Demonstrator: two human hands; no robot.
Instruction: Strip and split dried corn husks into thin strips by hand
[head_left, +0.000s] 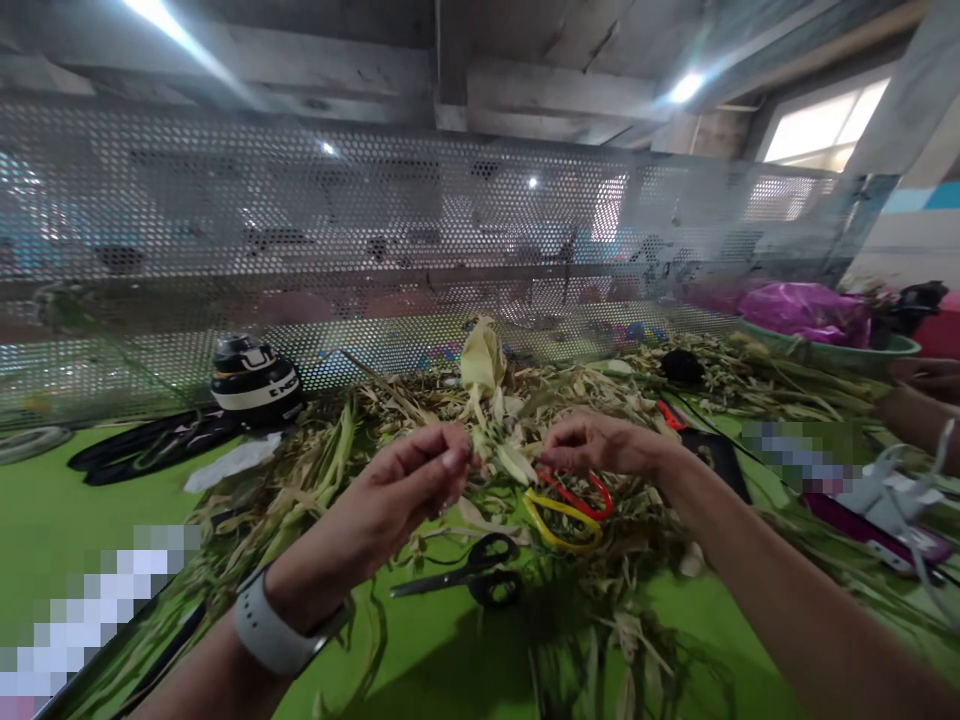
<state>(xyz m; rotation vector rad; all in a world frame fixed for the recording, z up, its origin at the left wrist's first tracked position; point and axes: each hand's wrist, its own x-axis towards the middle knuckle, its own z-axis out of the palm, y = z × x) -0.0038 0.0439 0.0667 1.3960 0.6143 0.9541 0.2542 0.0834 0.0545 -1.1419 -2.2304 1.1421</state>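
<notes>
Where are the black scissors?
In the head view, the black scissors lie on the green table, low in the middle, below the left hand and left of the yellow handle.

Workshop: scissors [470,576] and dried leaves [330,475]

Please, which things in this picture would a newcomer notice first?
Probably the red and yellow loops, likely scissor handles, bright just below the right hand. Next, the pale husk piece standing upright at the centre, beyond both hands. Then the shiny purple bundle in the green basin at the right.
</notes>
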